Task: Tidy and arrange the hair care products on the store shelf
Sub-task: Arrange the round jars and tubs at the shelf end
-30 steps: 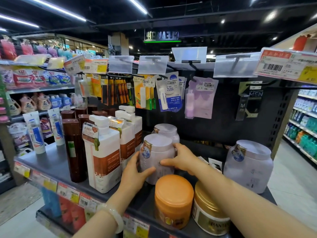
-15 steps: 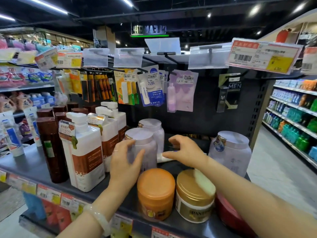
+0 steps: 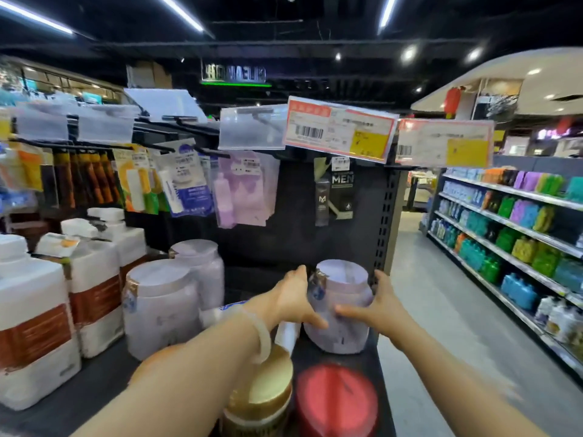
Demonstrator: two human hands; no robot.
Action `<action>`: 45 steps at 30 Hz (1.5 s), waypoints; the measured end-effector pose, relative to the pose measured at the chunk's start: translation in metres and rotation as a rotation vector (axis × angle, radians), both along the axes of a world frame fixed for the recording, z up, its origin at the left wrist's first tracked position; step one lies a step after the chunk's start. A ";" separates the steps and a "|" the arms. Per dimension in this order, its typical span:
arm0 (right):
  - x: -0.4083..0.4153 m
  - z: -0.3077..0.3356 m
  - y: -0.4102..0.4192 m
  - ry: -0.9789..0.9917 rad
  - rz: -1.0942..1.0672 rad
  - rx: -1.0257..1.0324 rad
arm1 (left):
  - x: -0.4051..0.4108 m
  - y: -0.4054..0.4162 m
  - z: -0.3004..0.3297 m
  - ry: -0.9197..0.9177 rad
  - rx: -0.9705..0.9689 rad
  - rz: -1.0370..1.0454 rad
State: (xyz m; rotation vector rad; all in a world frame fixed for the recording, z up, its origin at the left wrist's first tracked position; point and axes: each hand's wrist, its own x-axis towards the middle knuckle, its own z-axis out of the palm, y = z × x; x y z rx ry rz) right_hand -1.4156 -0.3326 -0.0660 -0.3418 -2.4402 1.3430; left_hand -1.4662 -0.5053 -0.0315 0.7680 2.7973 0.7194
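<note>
A pale lilac jar (image 3: 342, 310) with a round lid stands at the right end of the dark shelf (image 3: 104, 376). My left hand (image 3: 293, 299) grips its left side and my right hand (image 3: 377, 305) grips its right side, thumbs across the front. Two matching lilac jars (image 3: 161, 305) stand one behind the other further left. White and brown pump bottles (image 3: 91, 279) line the left part of the shelf. A gold-lidded jar (image 3: 262, 392) and a red-lidded jar (image 3: 336, 402) sit at the front edge under my arms. A white tube (image 3: 285, 334) lies between them and the held jar.
Hanging packets (image 3: 189, 184) and price tags (image 3: 339, 132) crowd the hooks above the shelf. The shelf's right end (image 3: 383, 357) drops to an open aisle floor (image 3: 457, 326). Another stocked shelving unit (image 3: 520, 231) runs along the far right.
Both hands left the front left lilac jar and moved right, now gripping the lilac jar at the shelf's right end. The view swung right.
</note>
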 end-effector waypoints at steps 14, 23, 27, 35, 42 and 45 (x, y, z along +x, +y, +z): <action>-0.011 -0.039 0.023 0.115 0.202 -0.199 | -0.035 0.017 -0.032 -0.206 0.271 0.009; 0.013 0.037 -0.020 0.246 0.369 -0.120 | 0.020 -0.040 0.026 -0.009 0.564 0.035; 0.026 0.060 -0.073 0.268 0.536 -0.163 | 0.053 -0.097 0.037 0.110 0.669 0.154; 0.023 0.058 -0.208 0.179 0.747 -0.156 | 0.103 -0.232 0.036 0.096 0.744 0.366; 0.017 0.030 -0.276 0.034 0.782 -0.202 | 0.116 -0.290 0.016 0.112 0.739 0.431; 0.017 0.024 -0.278 0.014 0.751 -0.120 | 0.107 -0.297 -0.002 0.074 0.726 0.409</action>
